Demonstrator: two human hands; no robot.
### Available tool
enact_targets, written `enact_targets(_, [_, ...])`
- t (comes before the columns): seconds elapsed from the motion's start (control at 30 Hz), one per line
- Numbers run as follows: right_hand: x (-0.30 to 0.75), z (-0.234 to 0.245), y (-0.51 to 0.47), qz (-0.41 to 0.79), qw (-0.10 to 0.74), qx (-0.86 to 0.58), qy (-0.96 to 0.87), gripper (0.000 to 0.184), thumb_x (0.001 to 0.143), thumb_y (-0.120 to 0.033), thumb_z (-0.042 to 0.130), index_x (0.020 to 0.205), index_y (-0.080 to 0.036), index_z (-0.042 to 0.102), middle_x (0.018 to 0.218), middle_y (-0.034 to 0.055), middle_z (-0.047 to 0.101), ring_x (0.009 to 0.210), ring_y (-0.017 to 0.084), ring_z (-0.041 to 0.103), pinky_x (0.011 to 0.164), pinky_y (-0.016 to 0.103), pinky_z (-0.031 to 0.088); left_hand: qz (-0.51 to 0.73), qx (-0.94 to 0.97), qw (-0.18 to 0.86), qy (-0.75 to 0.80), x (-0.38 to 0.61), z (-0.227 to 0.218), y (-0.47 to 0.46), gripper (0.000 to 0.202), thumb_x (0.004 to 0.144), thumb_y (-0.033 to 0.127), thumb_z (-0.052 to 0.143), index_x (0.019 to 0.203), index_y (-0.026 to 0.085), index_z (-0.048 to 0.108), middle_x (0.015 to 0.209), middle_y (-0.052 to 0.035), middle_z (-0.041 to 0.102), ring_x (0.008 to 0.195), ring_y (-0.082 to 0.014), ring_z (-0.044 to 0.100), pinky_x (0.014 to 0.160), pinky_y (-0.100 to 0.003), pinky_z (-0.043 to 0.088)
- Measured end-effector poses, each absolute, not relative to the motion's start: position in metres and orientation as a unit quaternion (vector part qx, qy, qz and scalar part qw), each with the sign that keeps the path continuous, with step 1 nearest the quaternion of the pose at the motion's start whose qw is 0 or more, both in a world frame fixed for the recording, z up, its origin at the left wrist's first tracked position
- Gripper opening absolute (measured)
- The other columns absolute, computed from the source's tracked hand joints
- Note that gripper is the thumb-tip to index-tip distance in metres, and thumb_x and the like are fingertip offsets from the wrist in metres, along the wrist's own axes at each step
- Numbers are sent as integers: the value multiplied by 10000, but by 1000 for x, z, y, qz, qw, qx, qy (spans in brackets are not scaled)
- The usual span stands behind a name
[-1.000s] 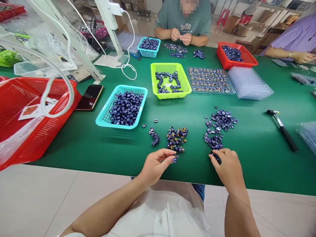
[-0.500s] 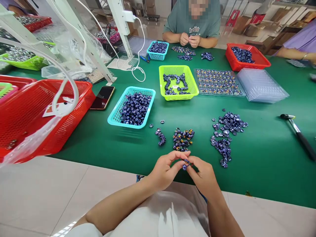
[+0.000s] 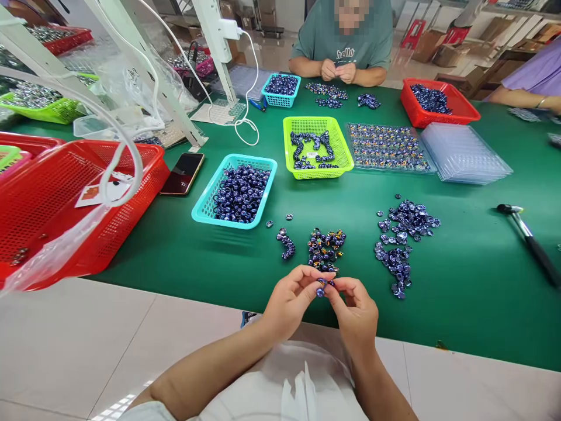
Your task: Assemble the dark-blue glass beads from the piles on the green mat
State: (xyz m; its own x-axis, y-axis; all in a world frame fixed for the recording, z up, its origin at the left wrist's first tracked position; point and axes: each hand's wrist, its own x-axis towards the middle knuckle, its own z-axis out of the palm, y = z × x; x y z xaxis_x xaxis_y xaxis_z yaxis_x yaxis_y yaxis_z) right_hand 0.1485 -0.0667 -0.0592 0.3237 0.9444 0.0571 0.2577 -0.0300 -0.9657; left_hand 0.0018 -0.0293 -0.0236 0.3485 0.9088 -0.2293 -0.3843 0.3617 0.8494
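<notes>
My left hand (image 3: pixel 287 304) pinches a small shiny dark-blue metal part (image 3: pixel 321 288) with a rounded head and a hint of orange, between thumb and fingertips. My right hand (image 3: pixel 357 307) is closed at the fingertips close against the same part, with a dark-blue bit showing at its thumb and forefinger. Just beyond my fingers lies a cluster of blue-and-orange parts (image 3: pixel 325 245). To its left is a short curved row of blue pieces (image 3: pixel 287 244). A pile of flat, round blue pieces (image 3: pixel 397 269) spreads to the right.
A light-blue basket (image 3: pixel 202 210) holds many blue parts. Behind are a lime-green basket (image 3: pixel 346 153), a filled clear tray (image 3: pixel 388 146), stacked empty trays (image 3: pixel 467 152) and a red basket (image 3: pixel 464 111). A phone (image 3: pixel 183 173) lies left, a hammer (image 3: pixel 526 231) right. A co-worker (image 3: pixel 346 41) sits opposite.
My fingertips and the small part have shifted slightly left, and the part sits at a different angle. My right wrist has turned a little. The piles on the table look the same.
</notes>
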Motion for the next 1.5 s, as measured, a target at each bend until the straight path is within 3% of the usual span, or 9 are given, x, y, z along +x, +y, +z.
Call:
enact_targets(0.07, [151,-56,-66,306,509,-610,-525,66,853,-247,719,914,-228,705,828,13,738,728,163,693,678,277,554,445,290,763,369,1,-25,-23,188,817,283,773,912,159,667,985,-88,774,963,-216,720,939,-359,530])
enact_targets(0.2, [153,-44,-63,297,524,-520,-605,224,898,-144,641,1060,-282,711,958,18,743,857,176,694,751,302,558,442,230,778,383,0,-28,-16,211,743,262,834,880,146,723,844,-31,744,785,-137,693,812,-269,549])
enact_targets(0.43, [153,-43,-60,346,515,-549,-560,144,895,-208,664,1020,-269,699,922,22,717,840,183,671,745,307,559,431,261,752,425,0,-26,-19,213,674,279,866,834,167,781,813,-31,763,774,-142,674,800,-263,529])
enact_targets(0.57, [155,-43,-56,410,535,-496,-548,133,909,-192,644,991,-279,703,932,22,700,864,179,660,731,302,556,420,263,753,433,-2,-27,-18,183,655,256,872,803,176,801,751,-26,769,716,-130,670,744,-244,528])
enact_targets(0.97, [162,-34,-48,456,523,-454,-560,139,891,-202,669,978,-277,748,852,30,697,789,180,663,670,311,564,412,323,720,455,-8,-35,-18,199,664,294,862,824,184,821,774,-54,794,713,-181,706,715,-286,567])
enact_targets(1.17, [157,-40,-51,447,534,-494,-521,105,887,-232,684,977,-269,724,917,30,705,838,174,671,724,300,581,431,359,677,477,-6,-26,-21,168,664,288,853,804,201,825,805,-55,803,755,-207,725,729,-303,588])
enact_targets(1.5, [157,-42,-53,428,523,-498,-544,163,906,-222,655,1028,-280,747,903,34,701,787,173,659,684,301,563,454,558,553,421,-12,-26,-26,148,861,213,688,944,211,811,877,-86,787,799,-209,706,751,-318,557])
